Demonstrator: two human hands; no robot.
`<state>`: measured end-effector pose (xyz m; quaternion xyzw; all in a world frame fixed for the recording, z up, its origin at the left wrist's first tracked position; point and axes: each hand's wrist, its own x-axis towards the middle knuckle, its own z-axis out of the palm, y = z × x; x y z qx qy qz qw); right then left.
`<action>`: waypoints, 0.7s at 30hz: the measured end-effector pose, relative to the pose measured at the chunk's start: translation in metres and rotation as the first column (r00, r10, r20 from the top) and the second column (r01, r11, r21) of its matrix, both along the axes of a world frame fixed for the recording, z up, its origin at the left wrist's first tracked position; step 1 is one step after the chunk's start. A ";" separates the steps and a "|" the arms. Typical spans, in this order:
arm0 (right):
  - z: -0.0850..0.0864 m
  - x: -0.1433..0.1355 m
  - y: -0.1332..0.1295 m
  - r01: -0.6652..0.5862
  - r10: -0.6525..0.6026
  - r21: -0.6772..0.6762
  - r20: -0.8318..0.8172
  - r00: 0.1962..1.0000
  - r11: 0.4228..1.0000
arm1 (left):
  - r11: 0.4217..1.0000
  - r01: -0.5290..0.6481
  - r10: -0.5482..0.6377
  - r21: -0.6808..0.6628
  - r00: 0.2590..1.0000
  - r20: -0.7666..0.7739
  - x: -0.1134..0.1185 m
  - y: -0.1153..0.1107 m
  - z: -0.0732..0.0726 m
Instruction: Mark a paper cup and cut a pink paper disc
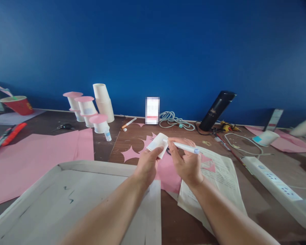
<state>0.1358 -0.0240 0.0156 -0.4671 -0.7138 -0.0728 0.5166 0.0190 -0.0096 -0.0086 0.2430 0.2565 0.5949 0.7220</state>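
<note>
My left hand (148, 166) is closed round a small white paper cup (156, 142), which is tilted on its side above the table. In my right hand (185, 161) is a white marker pen (186, 147) with a bluish rear end. Its tip end points left at the cup; whether it touches the cup is too blurred to tell. Under both hands lie pink paper scraps (169, 173) with curved cut-outs, and a printed sheet (214, 180) spreads beneath my right forearm.
A shallow white box lid (91, 166) fills the front left, beside pink sheets (40, 146). Behind stand cups with pink discs (85, 108) and stacked cups (104, 103). A phone (152, 109), coiled cable (177, 121), black cylinder (216, 110) and power strip (272, 178) are farther right.
</note>
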 end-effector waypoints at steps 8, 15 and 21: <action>0.000 0.000 0.000 0.014 -0.014 0.003 0.010 1.000 1.000 | 1.000 -0.003 0.004 -0.029 0.999 0.041 -0.001 0.000 0.005; 0.001 0.000 -0.002 0.015 -0.015 -0.006 0.015 1.000 1.000 | 0.997 -0.026 0.030 -0.066 0.998 0.054 -0.001 -0.001 0.009; 0.002 0.000 -0.002 0.019 -0.019 -0.013 0.023 1.000 1.000 | 0.993 -0.032 0.038 -0.117 0.998 0.052 -0.002 -0.002 0.012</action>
